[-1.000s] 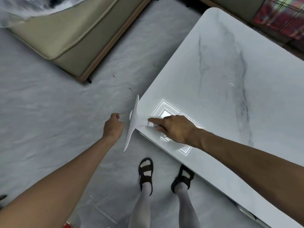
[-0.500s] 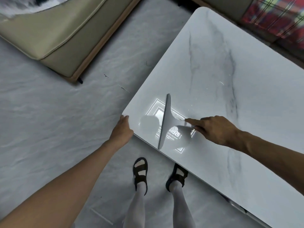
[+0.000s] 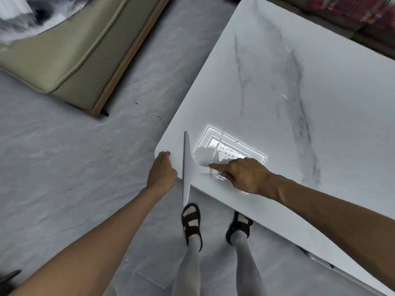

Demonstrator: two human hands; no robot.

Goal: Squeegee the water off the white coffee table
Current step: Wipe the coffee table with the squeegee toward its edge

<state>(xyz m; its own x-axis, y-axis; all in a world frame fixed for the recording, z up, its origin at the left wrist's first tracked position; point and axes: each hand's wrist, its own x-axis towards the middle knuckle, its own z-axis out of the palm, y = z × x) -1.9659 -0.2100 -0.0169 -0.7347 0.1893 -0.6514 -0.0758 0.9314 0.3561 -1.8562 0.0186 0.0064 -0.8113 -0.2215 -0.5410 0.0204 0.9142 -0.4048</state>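
The right hand (image 3: 245, 175) is closed round the handle of the white squeegee (image 3: 188, 167), forefinger stretched along it towards the blade. The left hand (image 3: 162, 170), fingers curled and holding nothing, rests against the near corner of the white coffee table (image 3: 320, 103), just beside the blade. The blade lies across that corner, its lower end hanging past the table edge above the floor (image 3: 64, 167). This looks like the end of a stroke; the next move probably calls for carrying the water over the edge. Droplets (image 3: 228, 151) glint behind the blade on the glossy, grey-veined top.
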